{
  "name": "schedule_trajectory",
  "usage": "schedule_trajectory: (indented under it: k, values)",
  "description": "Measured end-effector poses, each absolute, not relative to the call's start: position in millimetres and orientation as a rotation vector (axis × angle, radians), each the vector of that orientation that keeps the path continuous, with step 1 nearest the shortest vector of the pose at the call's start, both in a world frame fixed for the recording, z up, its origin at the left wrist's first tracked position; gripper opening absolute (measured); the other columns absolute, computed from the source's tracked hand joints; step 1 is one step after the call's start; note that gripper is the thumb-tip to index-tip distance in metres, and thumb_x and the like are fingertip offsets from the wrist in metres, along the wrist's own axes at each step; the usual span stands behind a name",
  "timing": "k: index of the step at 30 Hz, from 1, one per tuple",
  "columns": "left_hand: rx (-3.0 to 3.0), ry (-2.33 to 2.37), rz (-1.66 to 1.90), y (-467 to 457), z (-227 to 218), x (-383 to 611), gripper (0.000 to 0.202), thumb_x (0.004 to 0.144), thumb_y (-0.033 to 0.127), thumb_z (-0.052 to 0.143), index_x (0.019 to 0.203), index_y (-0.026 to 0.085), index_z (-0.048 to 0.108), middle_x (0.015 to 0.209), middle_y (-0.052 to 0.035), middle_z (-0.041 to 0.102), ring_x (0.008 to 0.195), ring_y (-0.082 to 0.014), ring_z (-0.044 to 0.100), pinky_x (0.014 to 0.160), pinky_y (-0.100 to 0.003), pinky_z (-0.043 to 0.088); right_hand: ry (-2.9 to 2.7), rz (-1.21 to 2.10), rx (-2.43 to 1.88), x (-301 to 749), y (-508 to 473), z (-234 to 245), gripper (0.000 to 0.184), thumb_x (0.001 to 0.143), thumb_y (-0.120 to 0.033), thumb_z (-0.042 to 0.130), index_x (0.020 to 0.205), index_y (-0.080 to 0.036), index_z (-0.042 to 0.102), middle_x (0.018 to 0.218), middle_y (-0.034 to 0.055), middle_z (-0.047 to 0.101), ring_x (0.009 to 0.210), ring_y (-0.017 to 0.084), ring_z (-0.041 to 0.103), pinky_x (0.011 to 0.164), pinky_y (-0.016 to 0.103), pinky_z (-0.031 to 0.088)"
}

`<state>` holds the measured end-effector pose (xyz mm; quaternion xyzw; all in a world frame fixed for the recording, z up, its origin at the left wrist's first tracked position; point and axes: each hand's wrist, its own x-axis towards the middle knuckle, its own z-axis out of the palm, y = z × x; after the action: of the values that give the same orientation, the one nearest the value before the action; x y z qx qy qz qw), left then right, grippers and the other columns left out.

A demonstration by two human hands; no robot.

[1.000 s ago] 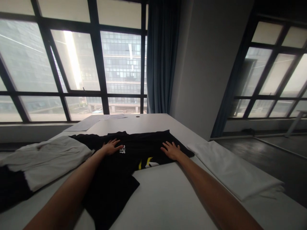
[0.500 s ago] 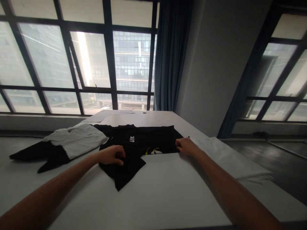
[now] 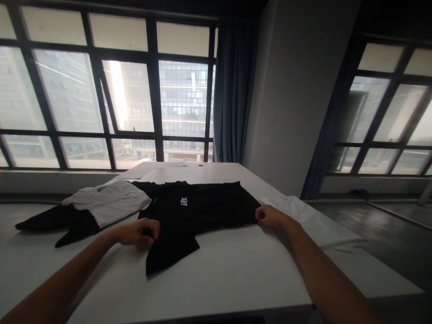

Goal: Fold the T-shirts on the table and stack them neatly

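Observation:
A black T-shirt (image 3: 212, 204) lies spread across the white table, its small white lettering facing up. One sleeve (image 3: 170, 254) points towards me. At the shirt's left, by the shoulder, my left hand (image 3: 140, 231) is closed with curled fingers pinching the fabric. My right hand (image 3: 272, 216) pinches the near corner of the hem at the right end. Fingertips of both hands are partly hidden by the hands themselves. The shirt's near edge runs slightly wavy between the hands.
A white and black garment (image 3: 108, 202) lies crumpled on the left. White fabric (image 3: 307, 218) is spread beyond my right arm. Papers (image 3: 135, 171) rest at the far end of the white table (image 3: 216, 285), before windows and a blue curtain (image 3: 232, 99).
The shirt's near edge has come towards me, and the yellow and white print there is now covered. My left hand has shifted left and the right hand slightly right, both still gripping. The view tilted up.

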<state>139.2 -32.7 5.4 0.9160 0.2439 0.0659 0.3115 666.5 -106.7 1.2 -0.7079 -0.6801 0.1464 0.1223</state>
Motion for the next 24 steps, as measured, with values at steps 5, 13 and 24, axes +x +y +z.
schedule_trajectory:
  k: [5,13,24]
  values:
    - [2.293,0.795,-0.029,-31.7,16.4,122.2,0.025,0.074,0.040,0.073,0.087,0.019,0.071,0.084,-0.0015,0.066,0.081,-0.0196,0.060,0.078,-0.030,0.049,-1.938,0.660,-2.096,677.8,-116.0,8.2,0.019,0.055,-0.021,0.068,0.074,-0.018,0.071,0.071,0.0007,0.068,0.069,0.017,0.060,0.063,0.025,0.043]
    - [2.437,0.919,0.046,-32.8,11.8,119.6,0.032,0.061,0.033,0.081,0.091,0.024,0.074,0.109,-0.0034,0.062,0.098,-0.0239,0.060,0.090,-0.033,0.049,-1.987,0.703,-1.987,688.8,-114.5,3.6,0.026,0.056,-0.027,0.070,0.080,-0.018,0.072,0.079,0.0029,0.071,0.076,0.020,0.063,0.070,0.027,0.047]
    - [2.151,0.779,0.114,-39.5,26.4,112.7,0.021,0.070,0.034,0.073,0.082,0.020,0.064,0.103,-0.0051,0.071,0.091,-0.0227,0.064,0.078,-0.031,0.053,-2.048,0.571,-1.932,695.9,-117.1,6.2,0.024,0.067,-0.040,0.061,0.077,-0.018,0.064,0.077,0.0047,0.068,0.075,0.021,0.060,0.070,0.029,0.047]
